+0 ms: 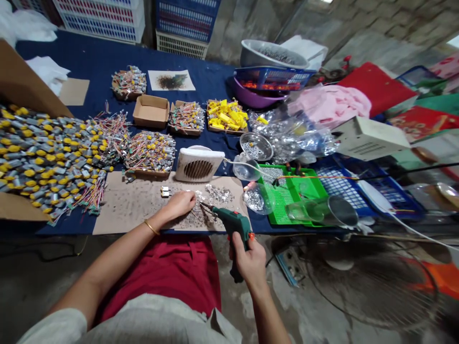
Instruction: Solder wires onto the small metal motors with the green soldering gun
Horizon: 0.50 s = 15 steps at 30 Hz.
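My right hand [251, 262] is wrapped round the handle of a green soldering gun [234, 222], whose dark tip points left, close to the fingers of my left hand. My left hand [182, 203], with a bangle at the wrist, is closed low over a cardboard sheet [118, 210]. What its fingers hold is hidden. Just left of it, a few small motors [165, 192] sit on the sheet. Small metal parts [218, 193] are scattered right of my left hand. Behind it stands a white ventilation fan [199, 165].
A large pile of yellow-capped motors [46, 162] fills the left. Beyond lie boxes of wired motors [150, 152], an empty cardboard box [151, 111] and yellow parts [227, 116]. On the right are a green basket [279, 205] and clear cup [326, 210]; a floor fan [373, 282] stands below.
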### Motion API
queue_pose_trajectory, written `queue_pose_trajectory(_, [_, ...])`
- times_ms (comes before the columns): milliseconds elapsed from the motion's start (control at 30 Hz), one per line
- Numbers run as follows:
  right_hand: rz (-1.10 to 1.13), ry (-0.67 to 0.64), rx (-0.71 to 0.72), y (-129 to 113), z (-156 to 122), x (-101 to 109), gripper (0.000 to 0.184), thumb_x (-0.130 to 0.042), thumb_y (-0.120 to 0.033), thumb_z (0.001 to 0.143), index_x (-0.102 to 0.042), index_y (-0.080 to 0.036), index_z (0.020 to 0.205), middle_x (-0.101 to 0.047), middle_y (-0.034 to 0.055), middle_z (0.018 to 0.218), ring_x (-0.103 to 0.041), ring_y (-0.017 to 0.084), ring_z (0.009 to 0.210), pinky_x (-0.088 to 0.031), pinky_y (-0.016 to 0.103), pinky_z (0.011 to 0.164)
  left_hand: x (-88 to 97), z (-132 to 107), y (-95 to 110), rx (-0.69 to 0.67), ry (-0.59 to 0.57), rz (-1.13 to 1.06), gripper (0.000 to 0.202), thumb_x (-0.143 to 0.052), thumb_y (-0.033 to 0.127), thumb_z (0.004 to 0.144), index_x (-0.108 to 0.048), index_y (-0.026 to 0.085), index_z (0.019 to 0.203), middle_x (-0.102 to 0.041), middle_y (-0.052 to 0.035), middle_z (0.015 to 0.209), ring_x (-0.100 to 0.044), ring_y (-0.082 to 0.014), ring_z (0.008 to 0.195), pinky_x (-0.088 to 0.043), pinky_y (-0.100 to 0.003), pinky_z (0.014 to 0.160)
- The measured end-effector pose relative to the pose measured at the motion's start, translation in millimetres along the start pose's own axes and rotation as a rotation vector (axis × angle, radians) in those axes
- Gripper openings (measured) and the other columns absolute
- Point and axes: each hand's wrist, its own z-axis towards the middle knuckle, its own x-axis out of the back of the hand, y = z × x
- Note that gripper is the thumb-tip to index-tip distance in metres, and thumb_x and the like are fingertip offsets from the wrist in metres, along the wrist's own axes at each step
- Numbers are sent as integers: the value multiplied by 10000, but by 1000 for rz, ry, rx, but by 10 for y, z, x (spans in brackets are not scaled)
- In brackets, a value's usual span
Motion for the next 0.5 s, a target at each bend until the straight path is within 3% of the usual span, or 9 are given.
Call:
queue_pose_trajectory(300, [-34, 7, 73, -38, 26, 0, 479, -461, -539, 906, -524, -204, 569, -563, 35, 514, -547, 163, 518, -417, 263, 516, 1, 8, 13, 12, -9, 22, 234, -433, 247, 895, -649, 161, 919, -698, -95, 896, -625, -209, 835, -436, -286, 768])
queue_pose_trajectory(500, [-56, 3, 244, -148, 51, 35, 352, -501, -449, 917, -639, -178, 740, -656, 64, 652, -627, 187, 627, -475, 269, 593, -2, 0, 28, 11, -4, 34, 240, -421, 241, 896, -645, 163, 925, -698, -95, 894, -625, -210, 826, -434, -291, 761])
